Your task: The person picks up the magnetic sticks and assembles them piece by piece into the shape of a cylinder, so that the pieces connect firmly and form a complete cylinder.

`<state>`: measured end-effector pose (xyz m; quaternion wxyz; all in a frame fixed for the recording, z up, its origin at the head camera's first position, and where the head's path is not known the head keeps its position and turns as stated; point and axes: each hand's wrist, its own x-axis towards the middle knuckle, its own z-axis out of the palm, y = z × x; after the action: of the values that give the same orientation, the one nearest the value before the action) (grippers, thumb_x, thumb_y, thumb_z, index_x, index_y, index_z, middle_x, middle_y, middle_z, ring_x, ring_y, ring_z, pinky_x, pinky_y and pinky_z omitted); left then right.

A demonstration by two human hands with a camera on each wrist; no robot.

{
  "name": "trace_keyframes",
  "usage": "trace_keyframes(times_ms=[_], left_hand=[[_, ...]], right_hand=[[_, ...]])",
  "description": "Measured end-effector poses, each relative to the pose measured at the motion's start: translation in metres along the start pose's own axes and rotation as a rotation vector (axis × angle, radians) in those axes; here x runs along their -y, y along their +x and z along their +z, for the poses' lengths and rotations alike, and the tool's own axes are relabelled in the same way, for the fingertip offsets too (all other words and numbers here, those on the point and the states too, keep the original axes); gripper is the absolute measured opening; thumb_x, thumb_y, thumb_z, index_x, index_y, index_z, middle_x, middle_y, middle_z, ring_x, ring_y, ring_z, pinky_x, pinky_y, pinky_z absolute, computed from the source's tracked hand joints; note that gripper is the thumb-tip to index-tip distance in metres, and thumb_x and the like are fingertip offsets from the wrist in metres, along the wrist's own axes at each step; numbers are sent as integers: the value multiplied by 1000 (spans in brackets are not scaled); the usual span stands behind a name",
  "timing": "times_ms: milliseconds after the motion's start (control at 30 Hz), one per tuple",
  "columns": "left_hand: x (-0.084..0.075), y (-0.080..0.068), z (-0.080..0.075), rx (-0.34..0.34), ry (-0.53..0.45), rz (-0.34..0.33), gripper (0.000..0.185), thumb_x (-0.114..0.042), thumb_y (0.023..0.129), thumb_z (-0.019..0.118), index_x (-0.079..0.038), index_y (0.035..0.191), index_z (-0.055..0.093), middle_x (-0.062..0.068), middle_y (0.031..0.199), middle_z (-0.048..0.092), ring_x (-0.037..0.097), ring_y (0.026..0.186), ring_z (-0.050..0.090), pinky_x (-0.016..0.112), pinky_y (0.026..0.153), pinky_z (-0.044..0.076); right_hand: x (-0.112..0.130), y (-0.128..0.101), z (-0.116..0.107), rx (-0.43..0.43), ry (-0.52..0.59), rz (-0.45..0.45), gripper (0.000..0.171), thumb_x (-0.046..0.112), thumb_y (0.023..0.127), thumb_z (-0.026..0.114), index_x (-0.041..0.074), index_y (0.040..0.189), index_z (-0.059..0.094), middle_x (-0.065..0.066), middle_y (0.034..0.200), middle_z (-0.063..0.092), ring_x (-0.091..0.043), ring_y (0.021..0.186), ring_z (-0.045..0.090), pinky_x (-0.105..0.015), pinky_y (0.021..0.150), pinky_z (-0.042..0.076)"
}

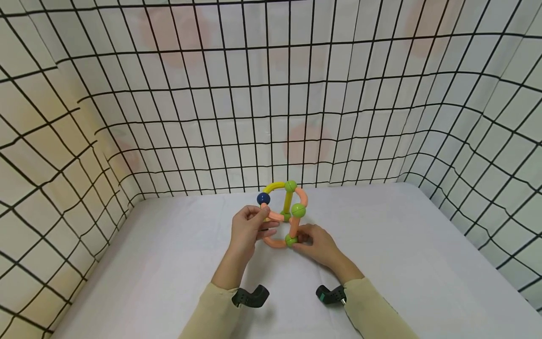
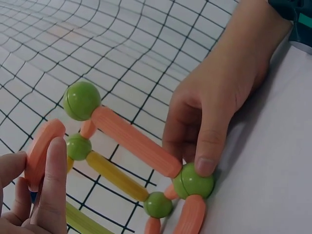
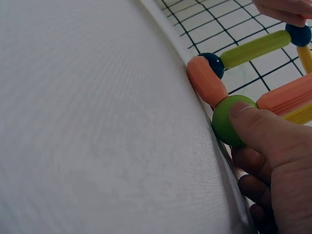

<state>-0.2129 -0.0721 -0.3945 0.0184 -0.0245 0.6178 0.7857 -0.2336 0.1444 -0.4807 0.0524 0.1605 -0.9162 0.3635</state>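
A standing frame of ball-and-stick toy pieces rises from the white table. My left hand (image 1: 245, 231) pinches a curved orange stick (image 2: 40, 156) between thumb and fingers, one end close to the upper blue ball (image 1: 263, 198). The stick's other end points toward the upper front green ball (image 1: 298, 210). Low on the frame, the thumb and fingers of my right hand (image 1: 320, 246) grip a lower green ball (image 3: 226, 123). From that ball a straight orange stick (image 2: 136, 141) goes up to the upper front green ball. Another green ball (image 1: 290, 186) tops an upright yellow stick (image 1: 288, 202) behind.
White cloth covers the table (image 1: 169, 263). Pale walls with a black grid (image 1: 267, 117) enclose its back and sides. Black wrist cameras (image 1: 251, 296) sit over the beige sleeves. A light green upright stick (image 3: 256, 48) joins two blue balls on the frame's left side.
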Motion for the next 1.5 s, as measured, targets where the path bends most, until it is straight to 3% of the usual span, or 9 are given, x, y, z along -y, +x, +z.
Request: trace_keyframes(times_ms=[233, 367, 500, 800, 967, 1133, 1500], left_hand=[[1, 0, 1, -2, -49, -22, 26, -26, 96, 68, -6, 106, 56, 7, 96, 71, 19, 80, 77, 30, 69, 61], [1, -1, 2, 4, -65, -40, 25, -26, 97, 67, -6, 106, 56, 7, 96, 72, 17, 79, 76, 30, 70, 61], [1, -1, 3, 14, -75, -42, 25, -26, 97, 66, -6, 107, 55, 6, 96, 73, 16, 80, 76, 29, 71, 61], [3, 1, 3, 42, -91, -39, 26, -22, 96, 67, -3, 111, 55, 8, 101, 71, 25, 94, 76, 30, 74, 60], [2, 2, 3, 54, -108, -34, 22, -17, 97, 66, -3, 111, 55, 8, 101, 71, 21, 92, 76, 30, 75, 60], [1, 1, 2, 70, -119, -19, 19, -13, 98, 64, -2, 112, 55, 8, 101, 71, 17, 86, 76, 30, 74, 61], [1, 0, 2, 101, -91, -32, 21, -12, 98, 63, -4, 115, 55, 9, 104, 68, 20, 93, 76, 31, 76, 60]], right_hand=[[2, 0, -1, -11, 7, -16, 37, 33, 87, 77, 18, 119, 69, 6, 95, 66, -11, 88, 56, -34, 83, 48], [3, -2, 0, -41, 29, -24, 38, 33, 92, 71, 18, 127, 66, 1, 108, 69, -15, 95, 60, -39, 89, 51], [5, -3, 1, -76, 39, -73, 32, 31, 95, 68, 18, 124, 68, -1, 117, 71, -16, 100, 63, -40, 90, 52], [13, -1, 2, -122, -28, -123, 22, 28, 94, 69, 15, 111, 73, 0, 98, 70, -11, 86, 55, -32, 77, 48], [14, 1, 2, -162, -95, -188, 23, 26, 93, 70, 10, 109, 73, 2, 83, 61, -11, 77, 50, -28, 69, 43], [14, 3, 2, -174, -146, -207, 25, 29, 93, 69, 9, 108, 73, 3, 81, 59, -11, 76, 49, -26, 68, 41], [15, 2, 3, -218, -161, -243, 20, 27, 91, 72, 10, 102, 72, 3, 79, 59, -9, 74, 49, -25, 65, 41]])
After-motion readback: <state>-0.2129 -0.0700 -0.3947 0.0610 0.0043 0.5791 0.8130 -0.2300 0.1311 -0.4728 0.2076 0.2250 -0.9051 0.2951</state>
